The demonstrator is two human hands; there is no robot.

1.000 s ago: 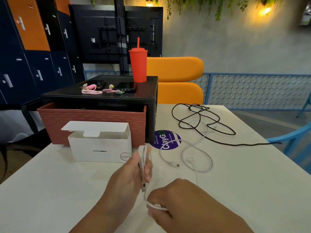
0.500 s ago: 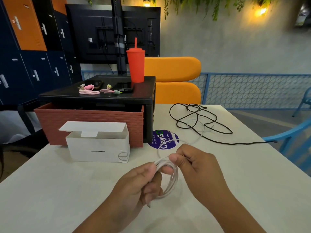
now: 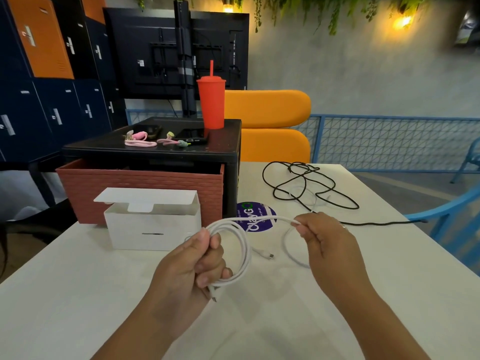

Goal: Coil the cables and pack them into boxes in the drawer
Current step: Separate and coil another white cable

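My left hand (image 3: 192, 266) grips a few white cable (image 3: 246, 252) loops, my right hand (image 3: 327, 245) pinches its loose run; black cable (image 3: 384, 223) uncoiled, box (image 3: 153, 229) open, nothing packed, I judge

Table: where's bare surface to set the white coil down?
Bare: the near-left stretch of the table between the white box and the left hand; also near-right, beside the right hand. Crowded: far right, where the black cable sprawls, and the loose tail of the white cable between the hands.
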